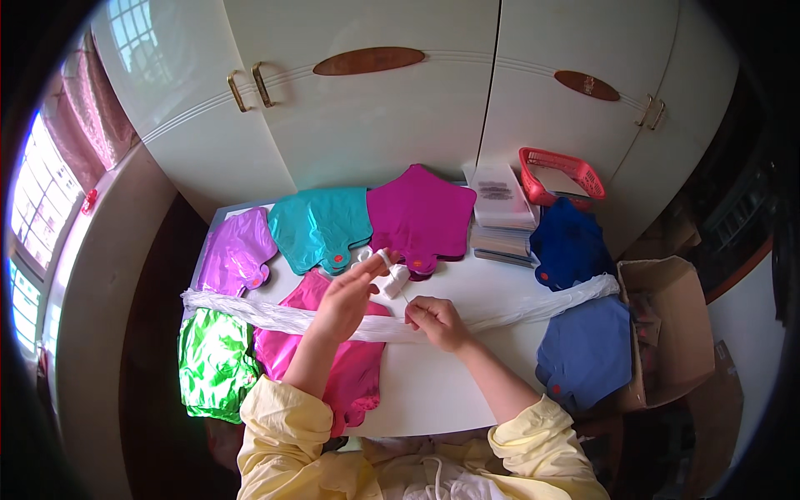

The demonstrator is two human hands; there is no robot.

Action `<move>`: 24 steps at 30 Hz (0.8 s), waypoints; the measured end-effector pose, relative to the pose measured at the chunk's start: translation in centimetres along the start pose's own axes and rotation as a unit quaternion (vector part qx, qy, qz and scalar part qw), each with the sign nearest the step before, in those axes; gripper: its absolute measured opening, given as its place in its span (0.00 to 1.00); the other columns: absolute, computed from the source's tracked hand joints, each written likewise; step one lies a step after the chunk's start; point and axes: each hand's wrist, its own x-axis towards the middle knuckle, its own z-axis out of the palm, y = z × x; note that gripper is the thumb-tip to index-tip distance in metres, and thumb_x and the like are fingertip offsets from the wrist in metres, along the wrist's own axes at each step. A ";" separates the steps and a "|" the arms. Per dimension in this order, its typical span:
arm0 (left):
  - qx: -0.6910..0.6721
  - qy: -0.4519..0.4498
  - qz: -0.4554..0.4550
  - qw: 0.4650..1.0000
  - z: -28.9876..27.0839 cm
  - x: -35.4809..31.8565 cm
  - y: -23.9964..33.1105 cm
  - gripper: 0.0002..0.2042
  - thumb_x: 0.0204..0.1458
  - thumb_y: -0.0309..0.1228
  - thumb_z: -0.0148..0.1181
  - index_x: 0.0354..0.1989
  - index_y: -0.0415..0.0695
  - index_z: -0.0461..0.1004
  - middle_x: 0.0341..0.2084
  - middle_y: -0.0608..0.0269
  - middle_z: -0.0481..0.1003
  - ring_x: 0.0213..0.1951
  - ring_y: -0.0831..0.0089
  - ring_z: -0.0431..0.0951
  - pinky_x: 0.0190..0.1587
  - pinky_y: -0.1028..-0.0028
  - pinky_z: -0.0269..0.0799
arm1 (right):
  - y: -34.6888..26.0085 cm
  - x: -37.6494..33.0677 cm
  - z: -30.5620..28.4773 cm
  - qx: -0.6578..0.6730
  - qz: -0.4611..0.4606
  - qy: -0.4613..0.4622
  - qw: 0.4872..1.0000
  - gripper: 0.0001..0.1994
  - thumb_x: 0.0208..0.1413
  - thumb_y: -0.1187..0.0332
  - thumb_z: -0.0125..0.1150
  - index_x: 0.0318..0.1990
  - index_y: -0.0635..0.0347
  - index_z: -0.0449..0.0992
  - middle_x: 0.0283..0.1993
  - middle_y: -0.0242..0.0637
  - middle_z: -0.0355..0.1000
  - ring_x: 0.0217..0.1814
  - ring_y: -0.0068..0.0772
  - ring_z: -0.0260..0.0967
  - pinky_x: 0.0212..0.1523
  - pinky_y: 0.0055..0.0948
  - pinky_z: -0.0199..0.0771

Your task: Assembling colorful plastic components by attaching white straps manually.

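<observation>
My left hand (350,292) is over the middle of the table, its fingers stretched out with a loop of white ribbon (384,257) round them near the tips. Close by on its right, my right hand (437,322) is closed, thumb and fingers pinching a thin white strand. A small white roll (395,282) sits between and just beyond the hands. Under them, a long bundle of white strands (533,312) stretches across the table from left to right. Flat pink foil balloons (354,371) lie beneath the bundle, partly hidden by my left forearm.
Flat foil balloon stacks in purple (237,246), teal (321,225), magenta (421,212), green (215,362), dark blue (571,242) and grey-blue (587,350) lie round the white table (450,400). Packets (500,200) and a red basket (533,171) stand behind; a cardboard box (687,333) is at right.
</observation>
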 end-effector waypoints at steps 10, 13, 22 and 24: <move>0.091 -0.026 -0.022 0.995 -1.6 -0.4 -0.1 0.10 0.52 0.29 0.50 0.21 0.39 0.70 0.16 0.62 0.70 0.28 0.70 0.68 0.36 0.70 0.59 | -0.2 0.0 -0.2 -0.049 -0.062 0.026 0.997 0.10 0.52 0.68 0.51 0.24 0.64 0.71 0.21 0.34 0.69 0.22 0.23 0.64 0.26 0.25 0.63; -0.168 -0.035 0.024 0.985 -1.2 -0.2 -0.2 0.10 0.52 0.25 0.45 0.40 0.35 0.70 0.34 0.58 0.72 0.41 0.68 0.68 0.43 0.74 0.60 | -0.4 0.1 -0.3 -0.026 -0.022 0.007 0.999 0.10 0.53 0.67 0.50 0.24 0.64 0.71 0.21 0.33 0.69 0.22 0.22 0.63 0.26 0.23 0.62; 0.657 -0.007 0.200 0.727 -0.9 -0.1 0.2 0.10 0.49 0.31 0.57 0.18 0.43 0.72 0.11 0.69 0.68 0.25 0.77 0.65 0.35 0.74 0.55 | 0.4 0.0 -0.5 -0.029 -0.054 0.030 0.998 0.10 0.53 0.68 0.50 0.24 0.64 0.70 0.21 0.33 0.69 0.23 0.21 0.64 0.25 0.23 0.62; 0.314 0.021 -0.016 0.949 -1.1 -0.3 0.5 0.14 0.51 0.31 0.54 0.13 0.43 0.67 0.11 0.69 0.66 0.23 0.78 0.63 0.32 0.73 0.55 | 0.3 0.0 -0.5 -0.043 -0.053 0.034 0.997 0.10 0.53 0.68 0.50 0.24 0.64 0.70 0.21 0.33 0.69 0.23 0.21 0.64 0.24 0.24 0.62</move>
